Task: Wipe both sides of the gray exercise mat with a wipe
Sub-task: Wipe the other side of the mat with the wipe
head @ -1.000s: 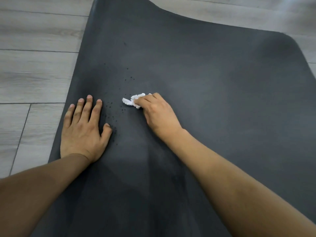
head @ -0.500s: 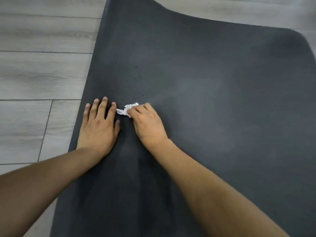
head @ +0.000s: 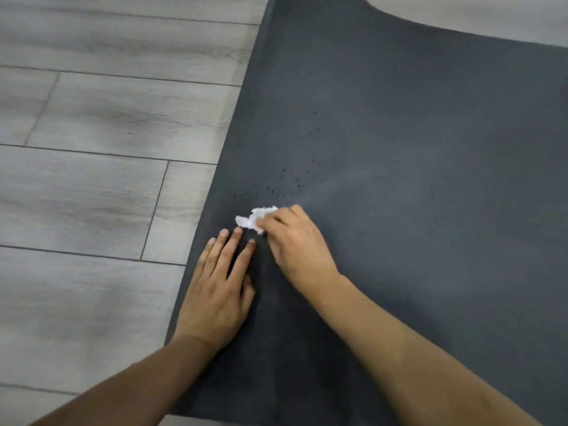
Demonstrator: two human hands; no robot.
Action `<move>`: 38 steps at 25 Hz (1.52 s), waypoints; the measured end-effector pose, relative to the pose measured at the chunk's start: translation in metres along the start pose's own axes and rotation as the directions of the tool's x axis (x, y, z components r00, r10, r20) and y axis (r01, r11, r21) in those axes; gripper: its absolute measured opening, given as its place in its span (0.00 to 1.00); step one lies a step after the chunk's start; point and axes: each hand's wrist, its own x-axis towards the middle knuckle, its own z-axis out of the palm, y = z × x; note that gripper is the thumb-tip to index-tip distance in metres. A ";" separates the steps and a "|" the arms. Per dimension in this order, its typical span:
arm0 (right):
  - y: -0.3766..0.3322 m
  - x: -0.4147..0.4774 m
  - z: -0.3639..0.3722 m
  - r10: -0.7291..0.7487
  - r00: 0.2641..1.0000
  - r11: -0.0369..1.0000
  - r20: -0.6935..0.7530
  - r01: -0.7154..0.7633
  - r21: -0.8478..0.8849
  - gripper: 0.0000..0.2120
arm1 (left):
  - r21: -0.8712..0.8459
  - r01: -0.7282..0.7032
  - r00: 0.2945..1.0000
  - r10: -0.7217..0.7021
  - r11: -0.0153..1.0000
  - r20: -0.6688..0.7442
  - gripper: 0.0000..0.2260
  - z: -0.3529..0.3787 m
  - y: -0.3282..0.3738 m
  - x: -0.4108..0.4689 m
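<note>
Head view only. Works on the gray exercise mat (head: 430,179), spread over the gray plank floor (head: 92,179) and filling the centre and right of the frame, far edge wavy at the top. Pinches a crumpled white wipe (head: 249,220) in the curled fingers of the right hand (head: 296,245), just left of centre, pressing it to the mat close to the left border. Rests the left hand (head: 215,298) flat below and beside it, fingers straight and close together, palm down, fingertips almost at the wipe; seems to pin the mat in place.

Shows a scatter of dark specks (head: 284,184) just above the wipe, toward the upper middle, not yet swept up. Judging by that: partway through the upper face at best, with the patch by the left border in hand and the specks next. Gives no clear sign either way for the broad right side. Cannot tell whether the underside has been wiped, hidden as it is against the floor. Probably leaves the flip and the second face to do.
</note>
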 end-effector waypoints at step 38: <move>-0.089 -0.118 -0.023 -0.558 0.720 0.825 0.412 0.534 0.183 0.11 | -0.132 0.058 0.998 -0.061 0.990 -0.019 0.23 -0.014 -0.018 0.008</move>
